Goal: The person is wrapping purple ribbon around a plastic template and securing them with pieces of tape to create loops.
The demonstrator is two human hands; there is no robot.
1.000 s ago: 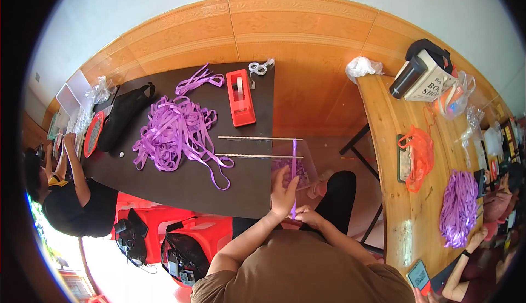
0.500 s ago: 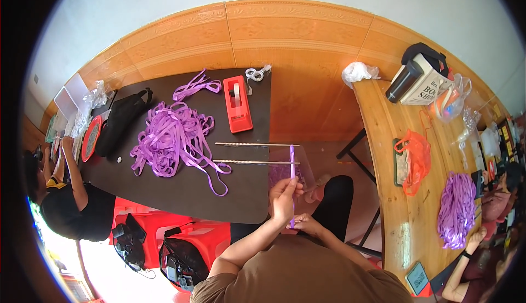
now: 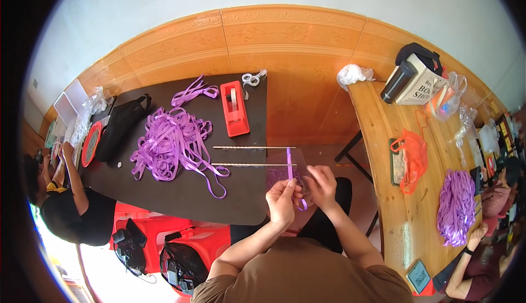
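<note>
My left hand (image 3: 280, 200) pinches a purple ribbon (image 3: 289, 163) between thumb and fingers, beside the dark table's right edge. The ribbon runs up across the right ends of two thin metal rods (image 3: 255, 148) with spiral-patterned shafts, which look like chopsticks and jut past the edge. A short ribbon end curls out below my left fingers. To the right, my right hand (image 3: 322, 187) is raised with its fingers apart and slightly blurred, seemingly holding nothing. A large tangled pile of purple ribbon (image 3: 170, 144) lies left of the rods on the dark table (image 3: 181, 196).
Behind the rods stand a red tape dispenser (image 3: 234, 108) and scissors (image 3: 251, 79). A black bag (image 3: 118, 127) lies far left. Below the hands is a clear bin (image 3: 276, 178). The wooden table (image 3: 378, 133) at right holds a purple bundle (image 3: 456, 207). Other people sit at both sides.
My right hand has risen from below my left hand to its right, off the ribbon's lower end. My left hand has kept its pinch and moved slightly down.
</note>
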